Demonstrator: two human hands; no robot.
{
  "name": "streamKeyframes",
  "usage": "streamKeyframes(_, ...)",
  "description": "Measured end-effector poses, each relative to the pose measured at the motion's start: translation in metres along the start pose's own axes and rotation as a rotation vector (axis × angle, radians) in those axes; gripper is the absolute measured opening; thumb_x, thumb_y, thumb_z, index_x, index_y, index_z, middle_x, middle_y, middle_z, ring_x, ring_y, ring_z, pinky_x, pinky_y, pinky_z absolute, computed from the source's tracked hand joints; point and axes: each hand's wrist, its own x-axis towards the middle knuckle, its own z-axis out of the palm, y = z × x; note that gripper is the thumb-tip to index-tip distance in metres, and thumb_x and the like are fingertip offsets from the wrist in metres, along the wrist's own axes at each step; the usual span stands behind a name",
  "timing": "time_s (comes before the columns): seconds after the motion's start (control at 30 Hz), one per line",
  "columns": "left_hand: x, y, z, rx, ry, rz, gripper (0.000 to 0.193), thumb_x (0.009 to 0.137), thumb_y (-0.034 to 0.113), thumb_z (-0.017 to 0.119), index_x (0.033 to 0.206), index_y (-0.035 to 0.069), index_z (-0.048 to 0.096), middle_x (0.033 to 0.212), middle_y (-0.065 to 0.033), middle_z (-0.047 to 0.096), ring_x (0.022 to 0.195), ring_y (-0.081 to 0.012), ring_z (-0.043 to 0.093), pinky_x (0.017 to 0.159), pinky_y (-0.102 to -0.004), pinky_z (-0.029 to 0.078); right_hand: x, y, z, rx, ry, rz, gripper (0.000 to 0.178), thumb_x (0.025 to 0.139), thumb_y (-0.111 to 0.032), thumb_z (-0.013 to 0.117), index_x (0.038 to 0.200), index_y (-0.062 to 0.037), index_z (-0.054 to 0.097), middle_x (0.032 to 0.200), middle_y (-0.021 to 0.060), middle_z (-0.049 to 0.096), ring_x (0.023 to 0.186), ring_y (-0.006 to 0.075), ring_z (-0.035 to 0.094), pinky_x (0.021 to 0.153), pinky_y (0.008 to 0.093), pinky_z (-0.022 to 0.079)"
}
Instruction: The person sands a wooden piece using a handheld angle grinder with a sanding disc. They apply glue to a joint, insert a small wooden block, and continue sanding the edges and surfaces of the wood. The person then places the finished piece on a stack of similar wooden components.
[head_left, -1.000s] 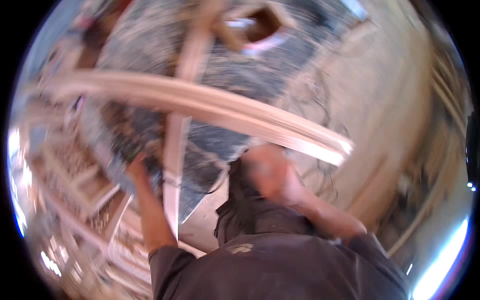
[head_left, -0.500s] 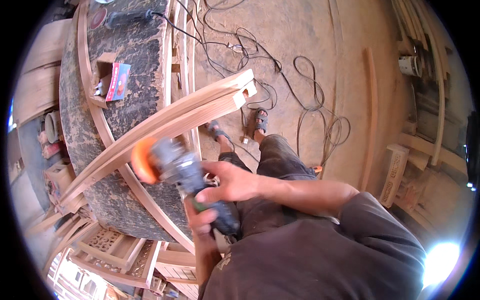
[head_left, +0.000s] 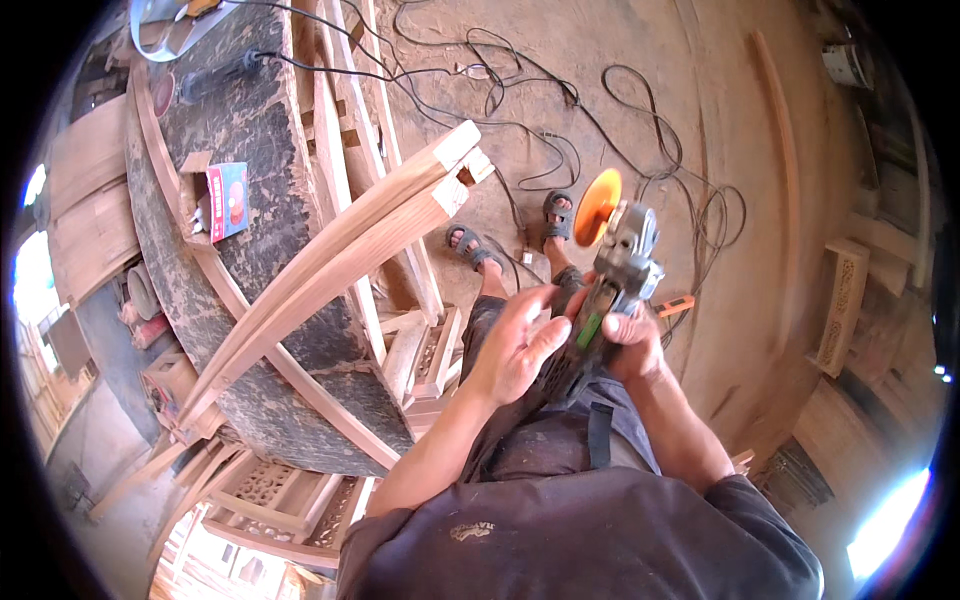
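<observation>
An angle grinder (head_left: 632,262) with a dark body and an orange disc (head_left: 598,208) is held upright in front of my lap, disc end away from me. My right hand (head_left: 638,345) is closed round its right side, thumb across the body. My left hand (head_left: 515,350) rests against the left side with curled fingers, some hidden behind the tool. To the left, curved wooden pieces (head_left: 330,255) lie side by side across the workbench (head_left: 275,220), their notched ends (head_left: 465,175) jutting past its edge.
An open small box (head_left: 228,200) and a second grinder (head_left: 200,82) lie on the bench. Black cables (head_left: 655,150) loop over the dusty floor. An orange-and-black tool (head_left: 676,306) lies beyond my right hand. A carved wooden piece (head_left: 842,305) and planks line the right side.
The grinder has swung right, away from the curved wood, to in front of my lap. My right hand now grips its right side, and my left hand has come up on its left.
</observation>
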Motion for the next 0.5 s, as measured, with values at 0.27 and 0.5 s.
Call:
streamKeyframes(0.27,0.024,-0.011,0.011,-0.336,-0.313,-0.153,0.066,0.103,0.046,0.065,0.147,0.000,0.048,0.129,-0.0099,0.064,0.120,-0.0200,0.060,0.108,-0.0338,0.045,-0.022,0.047,-0.029,0.097,0.066,0.131,0.059,0.075,-0.009,0.084,0.129,-0.0007,0.061,0.115,0.0114,0.071,0.107,0.0296,0.070,0.100,0.0471,0.055)
streamKeyframes(0.5,0.023,-0.014,0.008,-0.262,-0.308,-0.143,0.071,0.100,0.052,0.067,0.143,-0.002,0.051,0.127,-0.0088,0.065,0.118,-0.0191,0.060,0.108,-0.0343,0.044,-0.023,0.060,-0.028,0.098,0.133,0.104,0.061,0.067,-0.002,0.080,0.125,-0.0019,0.061,0.107,0.0070,0.069,0.096,0.0224,0.068,0.089,0.0376,0.055)
